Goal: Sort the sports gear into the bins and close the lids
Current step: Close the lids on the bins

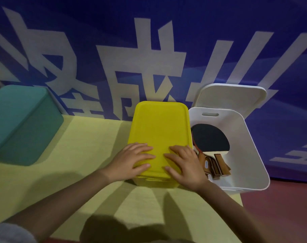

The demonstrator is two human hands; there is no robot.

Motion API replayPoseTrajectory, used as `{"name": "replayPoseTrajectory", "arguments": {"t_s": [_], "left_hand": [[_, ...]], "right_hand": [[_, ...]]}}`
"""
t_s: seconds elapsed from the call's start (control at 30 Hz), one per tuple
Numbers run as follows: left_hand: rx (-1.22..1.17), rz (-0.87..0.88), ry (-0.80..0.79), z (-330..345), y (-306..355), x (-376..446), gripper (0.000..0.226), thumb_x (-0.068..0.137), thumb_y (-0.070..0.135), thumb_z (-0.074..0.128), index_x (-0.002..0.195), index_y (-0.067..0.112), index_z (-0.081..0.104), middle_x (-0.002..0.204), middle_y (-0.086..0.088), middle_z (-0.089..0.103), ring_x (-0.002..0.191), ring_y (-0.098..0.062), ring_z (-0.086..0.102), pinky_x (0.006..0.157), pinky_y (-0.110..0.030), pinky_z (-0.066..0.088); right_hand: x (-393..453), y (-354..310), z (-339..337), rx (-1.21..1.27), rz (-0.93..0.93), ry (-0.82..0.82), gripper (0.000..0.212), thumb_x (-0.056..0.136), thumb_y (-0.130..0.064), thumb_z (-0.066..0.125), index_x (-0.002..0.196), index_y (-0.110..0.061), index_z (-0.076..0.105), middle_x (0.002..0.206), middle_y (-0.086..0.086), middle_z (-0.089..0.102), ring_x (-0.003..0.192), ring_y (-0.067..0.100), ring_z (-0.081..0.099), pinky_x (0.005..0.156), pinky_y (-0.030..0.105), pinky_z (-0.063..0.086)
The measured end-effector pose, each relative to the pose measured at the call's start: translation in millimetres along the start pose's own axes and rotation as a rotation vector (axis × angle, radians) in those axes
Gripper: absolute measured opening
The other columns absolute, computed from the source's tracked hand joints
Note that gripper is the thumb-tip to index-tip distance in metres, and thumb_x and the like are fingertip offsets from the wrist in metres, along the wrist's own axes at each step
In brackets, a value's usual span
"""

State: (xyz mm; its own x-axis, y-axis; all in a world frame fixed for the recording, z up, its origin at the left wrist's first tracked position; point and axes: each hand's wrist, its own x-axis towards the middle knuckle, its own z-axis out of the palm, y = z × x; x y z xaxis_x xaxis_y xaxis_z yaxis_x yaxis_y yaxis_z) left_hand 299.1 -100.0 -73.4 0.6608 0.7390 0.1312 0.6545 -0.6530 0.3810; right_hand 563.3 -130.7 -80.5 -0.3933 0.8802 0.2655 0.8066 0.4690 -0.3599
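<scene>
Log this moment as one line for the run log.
step: closing lid | left hand and right hand: flat on yellow lid | white bin: open, paddles inside | white lid: behind bin

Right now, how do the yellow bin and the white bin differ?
The yellow bin has its yellow lid down on top, with the left hand and right hand lying flat on it; the white bin is open, its white lid leaning behind it against the wall. The white bin shows table tennis paddles inside; the yellow bin's contents are hidden. Both stand side by side on the yellow-green mat.
</scene>
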Motion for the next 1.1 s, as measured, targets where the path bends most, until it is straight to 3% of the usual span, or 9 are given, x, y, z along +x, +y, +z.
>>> {"name": "replayPoseTrajectory", "arguments": {"t_s": [0.13, 0.23, 0.4, 0.5, 0.6, 0.77, 0.83, 0.93, 1.1], "left_hand": [[0.184, 0.149, -0.076, 3.8, -5.7, -38.8, 0.062, 0.092, 0.06, 0.041, 0.147, 0.032, 0.031, 0.157, 0.008, 0.021, 0.146, -0.011, 0.013, 0.119, -0.032, 0.007], [0.237, 0.16, -0.071, 0.4, -11.3, -46.1, 0.058, 0.097, 0.052, 0.04, 0.15, 0.032, 0.024, 0.158, 0.008, 0.017, 0.147, -0.01, 0.011, 0.119, -0.033, 0.007], [-0.046, -0.02, 0.095, 15.0, 2.1, -38.1, 0.046, 0.098, 0.053, 0.032, 0.139, 0.036, 0.046, 0.151, 0.013, 0.035, 0.141, -0.006, 0.026, 0.115, -0.039, 0.021], [-0.101, -0.091, 0.188, 21.3, 7.1, -31.6, 0.041, 0.098, 0.046, 0.033, 0.131, 0.033, 0.055, 0.146, 0.011, 0.043, 0.138, -0.007, 0.03, 0.113, -0.041, 0.026], [-0.124, -0.201, 0.195, 25.3, 10.2, -28.8, 0.046, 0.095, 0.042, 0.034, 0.137, 0.031, 0.048, 0.156, 0.008, 0.025, 0.146, -0.008, 0.009, 0.115, -0.037, 0.016], [-0.152, -0.401, 0.127, 21.1, 17.7, -20.6, 0.059, 0.098, 0.034, 0.042, 0.151, 0.022, 0.02, 0.16, 0.006, -0.005, 0.145, -0.007, -0.013, 0.116, -0.031, 0.014], [-0.112, -0.407, 0.128, 19.3, 16.6, -17.2, 0.062, 0.097, 0.038, 0.042, 0.152, 0.021, 0.018, 0.161, 0.004, -0.001, 0.146, -0.01, -0.009, 0.116, -0.03, 0.016], [-0.084, -0.407, 0.145, 15.8, 11.4, -14.8, 0.064, 0.093, 0.042, 0.045, 0.15, 0.021, 0.024, 0.159, 0.003, 0.013, 0.145, -0.013, 0.001, 0.113, -0.032, 0.025], [-0.171, -0.436, 0.165, 5.3, 8.2, -9.7, 0.058, 0.088, 0.041, 0.054, 0.141, 0.021, 0.043, 0.149, 0.001, 0.035, 0.138, -0.02, 0.022, 0.107, -0.036, 0.033]], "right_hand": [[-23.7, -8.7, 9.6, -0.189, -0.135, -0.136, 0.063, 0.086, -0.068, 0.043, 0.14, -0.035, 0.042, 0.147, 0.003, 0.042, 0.137, 0.025, 0.034, 0.113, 0.046, 0.024], [-23.3, -13.2, 12.1, -0.287, -0.122, -0.127, 0.06, 0.09, -0.065, 0.036, 0.142, -0.036, 0.039, 0.145, 0.006, 0.044, 0.135, 0.028, 0.038, 0.111, 0.047, 0.026], [-25.0, -17.4, 8.2, -0.261, -0.079, -0.11, 0.056, 0.093, -0.063, 0.033, 0.142, -0.037, 0.041, 0.144, 0.004, 0.045, 0.135, 0.026, 0.037, 0.111, 0.044, 0.023], [-23.4, -24.2, 9.9, -0.192, 0.025, -0.02, 0.049, 0.097, -0.054, 0.031, 0.138, -0.033, 0.047, 0.142, 0.001, 0.049, 0.135, 0.022, 0.037, 0.109, 0.044, 0.031], [-21.1, -34.3, 16.9, -0.182, 0.268, 0.089, 0.052, 0.093, -0.049, 0.035, 0.133, -0.022, 0.054, 0.141, 0.008, 0.049, 0.137, 0.027, 0.035, 0.108, 0.047, 0.034], [-14.0, -47.9, 17.7, -0.206, 0.555, 0.061, 0.079, 0.086, -0.057, 0.019, 0.145, -0.008, 0.037, 0.155, 0.017, 0.025, 0.146, 0.03, 0.016, 0.117, 0.039, 0.009], [-12.3, -47.7, 16.1, -0.211, 0.574, 0.018, 0.086, 0.083, -0.061, 0.012, 0.149, -0.007, 0.026, 0.158, 0.014, 0.016, 0.147, 0.027, 0.009, 0.117, 0.035, 0.002], [-10.8, -46.1, 12.2, -0.197, 0.598, -0.024, 0.091, 0.079, -0.066, 0.01, 0.151, -0.01, 0.019, 0.16, 0.009, 0.011, 0.148, 0.023, 0.004, 0.118, 0.035, 0.006], [-11.6, -46.3, 5.1, -0.184, 0.6, -0.061, 0.082, 0.087, -0.063, 0.03, 0.151, -0.013, 0.02, 0.16, 0.005, 0.014, 0.147, 0.023, 0.008, 0.117, 0.039, 0.015]]}}
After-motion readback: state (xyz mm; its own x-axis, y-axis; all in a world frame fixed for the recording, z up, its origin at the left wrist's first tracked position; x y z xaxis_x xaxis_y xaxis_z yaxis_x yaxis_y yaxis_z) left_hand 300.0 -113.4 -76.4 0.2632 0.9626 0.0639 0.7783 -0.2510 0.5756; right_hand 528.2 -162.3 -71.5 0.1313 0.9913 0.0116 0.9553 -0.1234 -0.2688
